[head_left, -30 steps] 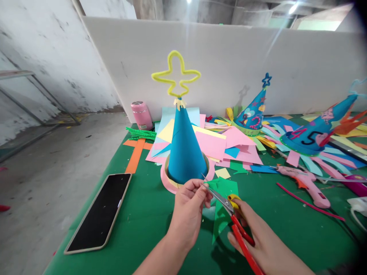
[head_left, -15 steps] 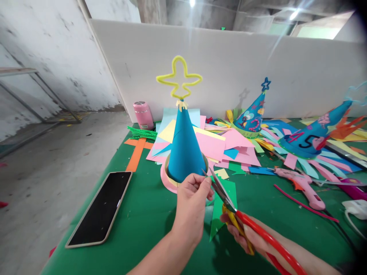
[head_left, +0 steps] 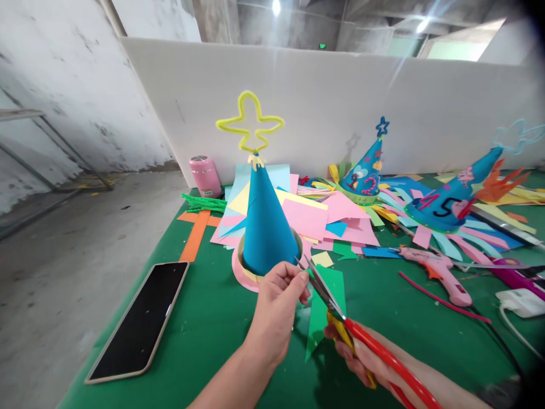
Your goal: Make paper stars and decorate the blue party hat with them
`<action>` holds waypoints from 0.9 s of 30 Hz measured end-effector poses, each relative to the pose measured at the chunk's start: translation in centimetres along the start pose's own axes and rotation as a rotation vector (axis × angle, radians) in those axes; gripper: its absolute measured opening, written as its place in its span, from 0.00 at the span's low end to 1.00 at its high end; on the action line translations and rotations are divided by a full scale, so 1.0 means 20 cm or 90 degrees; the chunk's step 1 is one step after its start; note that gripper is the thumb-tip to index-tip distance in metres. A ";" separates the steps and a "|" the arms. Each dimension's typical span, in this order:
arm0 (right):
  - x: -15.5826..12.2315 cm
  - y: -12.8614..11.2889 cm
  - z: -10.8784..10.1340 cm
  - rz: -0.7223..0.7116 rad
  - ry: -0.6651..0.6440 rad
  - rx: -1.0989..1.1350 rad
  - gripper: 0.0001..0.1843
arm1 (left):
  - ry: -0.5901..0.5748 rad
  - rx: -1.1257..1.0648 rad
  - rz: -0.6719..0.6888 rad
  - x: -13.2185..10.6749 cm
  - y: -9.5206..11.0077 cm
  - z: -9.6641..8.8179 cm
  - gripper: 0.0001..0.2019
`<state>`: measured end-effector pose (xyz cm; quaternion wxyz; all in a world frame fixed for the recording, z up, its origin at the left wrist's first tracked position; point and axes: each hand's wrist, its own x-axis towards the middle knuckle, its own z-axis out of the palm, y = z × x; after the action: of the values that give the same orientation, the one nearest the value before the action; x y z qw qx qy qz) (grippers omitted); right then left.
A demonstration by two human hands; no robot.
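Note:
My right hand [head_left: 355,352] grips a pair of scissors [head_left: 326,294] with red and yellow handles, its blades slightly parted. Their tips reach the fingers of my left hand [head_left: 281,307], which are pinched together; whatever they hold is too small to make out. Just behind my left hand stands a blue paper cone hat [head_left: 267,221] with a pink brim [head_left: 240,272]. A yellow pipe-cleaner shape [head_left: 249,120] rises from its tip. Under the scissors lies a piece of green paper [head_left: 327,301] on the table.
A phone [head_left: 140,318] lies at left on the green table [head_left: 204,346]. Behind are a pink canister [head_left: 205,176], green pipe cleaners [head_left: 204,203] and paper sheets [head_left: 302,218]. Rightward sit two decorated hats [head_left: 363,179], a pink glue gun [head_left: 438,270] and a white plug [head_left: 520,302].
The view has shifted slightly, so the table's things appear a little farther left. Both hands keep nearly the same pose, with the scissor tips still at my left fingers.

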<state>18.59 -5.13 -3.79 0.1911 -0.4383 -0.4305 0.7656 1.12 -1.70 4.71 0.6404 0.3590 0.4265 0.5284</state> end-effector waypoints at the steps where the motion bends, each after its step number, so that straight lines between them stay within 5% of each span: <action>1: 0.01 0.01 -0.01 0.019 -0.010 0.004 0.26 | -0.008 0.004 0.000 0.00 0.00 -0.01 0.08; 7: -0.04 -0.07 0.04 0.025 -0.026 0.008 0.26 | -0.067 0.029 -0.001 0.03 0.00 -0.05 0.08; 11: -0.17 -0.20 0.14 -0.091 0.057 -0.049 0.24 | -0.079 0.035 -0.017 0.03 0.01 -0.08 0.07; 15: -0.25 -0.29 0.21 -0.080 0.116 -0.055 0.23 | -0.095 0.056 -0.020 0.04 0.02 -0.09 0.07; 27: -0.22 -0.29 0.18 -0.080 0.049 -0.041 0.22 | -0.135 0.110 0.001 0.05 0.03 -0.12 0.08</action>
<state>17.47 -6.63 4.02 0.2412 -0.4456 -0.4740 0.7202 -1.25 -0.65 4.22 0.6480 0.4671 0.4000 0.4493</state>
